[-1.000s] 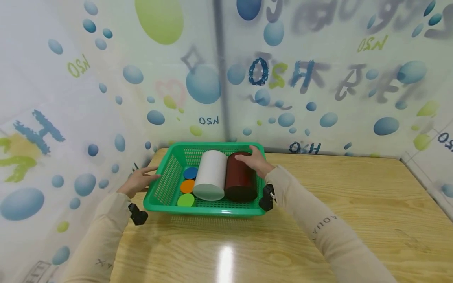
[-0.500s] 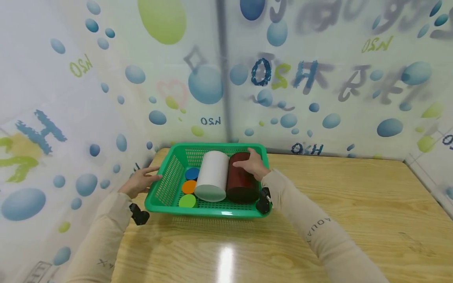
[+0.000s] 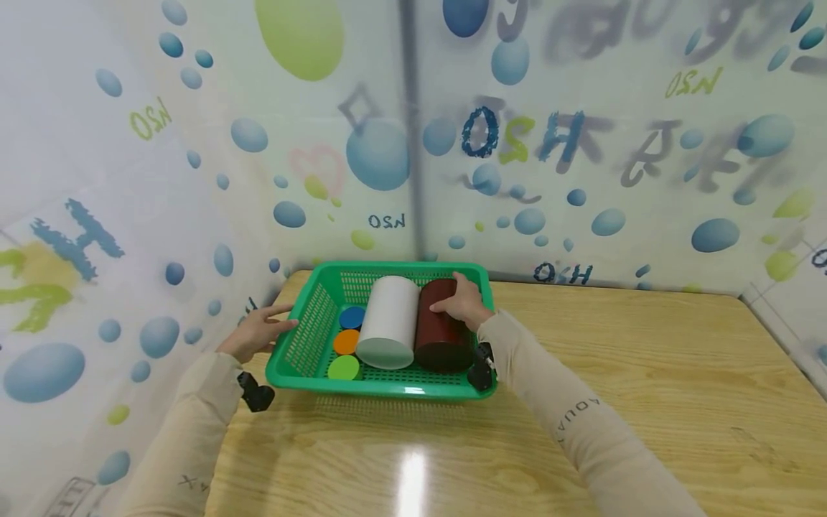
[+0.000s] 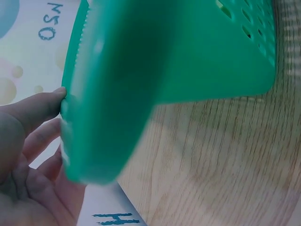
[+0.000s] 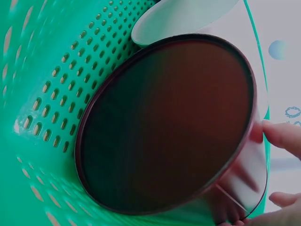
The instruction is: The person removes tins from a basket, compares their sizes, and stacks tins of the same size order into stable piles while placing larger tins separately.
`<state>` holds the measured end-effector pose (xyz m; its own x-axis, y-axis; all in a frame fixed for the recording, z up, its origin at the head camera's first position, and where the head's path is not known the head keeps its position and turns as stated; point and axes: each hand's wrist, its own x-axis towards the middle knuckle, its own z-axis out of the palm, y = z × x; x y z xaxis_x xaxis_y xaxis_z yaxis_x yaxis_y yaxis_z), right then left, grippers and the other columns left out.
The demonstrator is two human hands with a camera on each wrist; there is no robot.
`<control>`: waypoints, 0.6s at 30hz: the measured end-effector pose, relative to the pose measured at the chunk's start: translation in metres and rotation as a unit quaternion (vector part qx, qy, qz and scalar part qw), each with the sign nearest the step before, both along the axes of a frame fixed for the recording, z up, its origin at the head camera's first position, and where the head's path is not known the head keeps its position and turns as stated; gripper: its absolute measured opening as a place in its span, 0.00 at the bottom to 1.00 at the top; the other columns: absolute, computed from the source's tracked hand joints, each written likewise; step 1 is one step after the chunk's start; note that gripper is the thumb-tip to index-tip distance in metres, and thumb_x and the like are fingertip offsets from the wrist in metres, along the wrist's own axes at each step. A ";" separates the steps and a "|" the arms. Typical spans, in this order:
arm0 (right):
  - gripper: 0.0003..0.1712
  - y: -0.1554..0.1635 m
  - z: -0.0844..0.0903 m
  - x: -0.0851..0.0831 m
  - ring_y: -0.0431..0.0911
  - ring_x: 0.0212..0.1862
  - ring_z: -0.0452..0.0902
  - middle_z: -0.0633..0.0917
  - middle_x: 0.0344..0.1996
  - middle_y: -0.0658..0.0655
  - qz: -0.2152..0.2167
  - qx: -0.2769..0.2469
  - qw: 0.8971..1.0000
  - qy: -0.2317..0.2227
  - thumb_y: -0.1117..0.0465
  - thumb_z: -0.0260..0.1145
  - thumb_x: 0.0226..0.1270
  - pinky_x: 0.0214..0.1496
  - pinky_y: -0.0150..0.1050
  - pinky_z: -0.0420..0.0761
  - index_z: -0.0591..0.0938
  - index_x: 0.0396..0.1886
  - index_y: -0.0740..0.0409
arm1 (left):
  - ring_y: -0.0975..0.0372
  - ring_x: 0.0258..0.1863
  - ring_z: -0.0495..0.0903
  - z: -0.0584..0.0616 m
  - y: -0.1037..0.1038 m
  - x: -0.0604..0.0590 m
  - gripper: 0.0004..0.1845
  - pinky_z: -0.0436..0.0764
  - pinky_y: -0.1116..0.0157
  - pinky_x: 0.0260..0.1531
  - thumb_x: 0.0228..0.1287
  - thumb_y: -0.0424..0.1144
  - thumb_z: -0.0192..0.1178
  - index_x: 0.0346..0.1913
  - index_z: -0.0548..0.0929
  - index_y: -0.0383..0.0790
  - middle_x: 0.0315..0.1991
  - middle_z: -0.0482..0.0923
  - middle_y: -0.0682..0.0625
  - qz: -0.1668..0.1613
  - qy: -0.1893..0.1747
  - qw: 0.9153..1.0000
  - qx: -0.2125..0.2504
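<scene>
A green plastic basket [image 3: 304, 337] sits at the table's far left corner. In it lie a dark red cylinder [image 3: 441, 332] and a white cylinder [image 3: 390, 323] side by side, with blue [image 3: 352, 317], orange [image 3: 346, 341] and green [image 3: 343, 368] discs to their left. My right hand [image 3: 460, 301] lies over the top of the red cylinder [image 5: 164, 127], its fingers curled round it. My left hand [image 3: 255, 332] rests with straight fingers against the basket's left rim [image 4: 75, 117], fingertips touching its outer edge.
The wooden table [image 3: 581, 416] spreads out to the right and toward me. Walls with blue bubble print close in behind and on the left, tight against the basket. A glare spot shines on the table [image 3: 413, 474] in front of the basket.
The right hand has slid a little further over the red cylinder. The left hand stays at the basket's rim. The basket has barely shifted.
</scene>
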<state>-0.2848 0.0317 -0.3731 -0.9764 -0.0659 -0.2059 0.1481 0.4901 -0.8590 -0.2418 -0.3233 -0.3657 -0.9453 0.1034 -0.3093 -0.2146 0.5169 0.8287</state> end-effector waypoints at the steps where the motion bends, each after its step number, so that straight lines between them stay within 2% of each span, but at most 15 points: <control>1: 0.49 0.000 0.000 0.000 0.57 0.62 0.53 0.55 0.65 0.63 0.001 0.006 1.000 0.001 0.63 0.68 0.53 0.58 0.51 0.64 0.49 0.69 0.58 | 0.59 0.35 0.79 0.000 0.000 0.000 0.33 0.80 0.60 0.34 0.66 0.42 0.49 0.69 0.49 0.37 0.57 0.61 0.28 -0.002 0.001 1.000 -0.001; 8: 0.49 -0.001 0.002 0.000 0.59 0.62 0.51 0.55 0.64 0.66 0.012 0.046 0.999 0.004 0.60 0.68 0.52 0.59 0.52 0.63 0.49 0.68 0.59 | 0.59 0.35 0.79 -0.001 -0.001 0.000 0.33 0.80 0.59 0.35 0.66 0.42 0.49 0.69 0.49 0.37 0.57 0.60 0.29 -0.009 0.003 1.000 -0.008; 18: 0.57 0.001 0.000 -0.001 0.58 0.63 0.52 0.53 0.64 0.67 0.027 0.028 0.998 -0.042 0.55 0.68 0.52 0.59 0.51 0.63 0.39 0.69 0.62 | 0.61 0.31 0.79 -0.001 0.000 -0.001 0.32 0.80 0.60 0.32 0.66 0.41 0.49 0.68 0.51 0.36 0.51 0.68 0.32 0.002 0.004 1.000 -0.006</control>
